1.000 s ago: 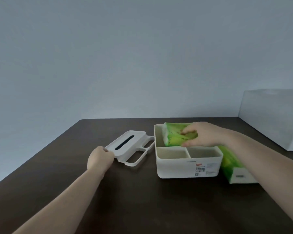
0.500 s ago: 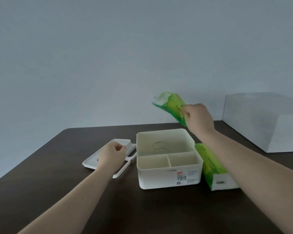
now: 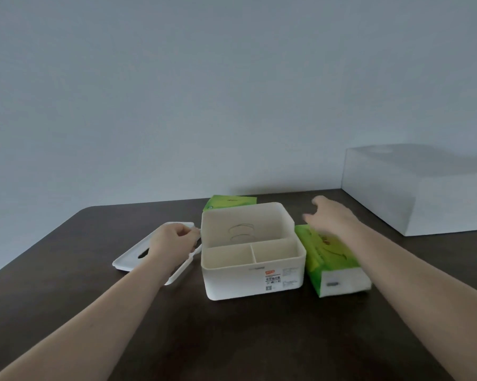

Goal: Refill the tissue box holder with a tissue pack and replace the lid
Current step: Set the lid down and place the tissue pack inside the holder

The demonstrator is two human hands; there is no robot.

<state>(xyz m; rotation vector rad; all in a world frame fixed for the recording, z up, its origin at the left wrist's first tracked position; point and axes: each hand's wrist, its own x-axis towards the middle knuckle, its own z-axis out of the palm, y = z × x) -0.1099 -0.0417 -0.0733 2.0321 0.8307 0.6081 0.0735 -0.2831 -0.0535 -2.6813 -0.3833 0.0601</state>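
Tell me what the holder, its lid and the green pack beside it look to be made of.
Holder: likely matte off-white plastic, with thin moulded walls and rounded corners. Lid: same matte white plastic look, thin and rigid. Green pack: seemingly glossy printed plastic film, slightly creased, soft-edged.

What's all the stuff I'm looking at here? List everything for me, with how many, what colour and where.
tissue box holder: 1, white, lid off, no pack inside, middle of the table.
lid: 1, white with a slot, flat on the table left of the holder.
tissue packs: 2, green; full pack right of the holder, other pack behind it.
large box: 1, white, far right.
table: 1, dark brown.
wall: pale grey.
left hand: resting on the lid's near edge, fingers curled.
right hand: open, blurred, above the full pack.
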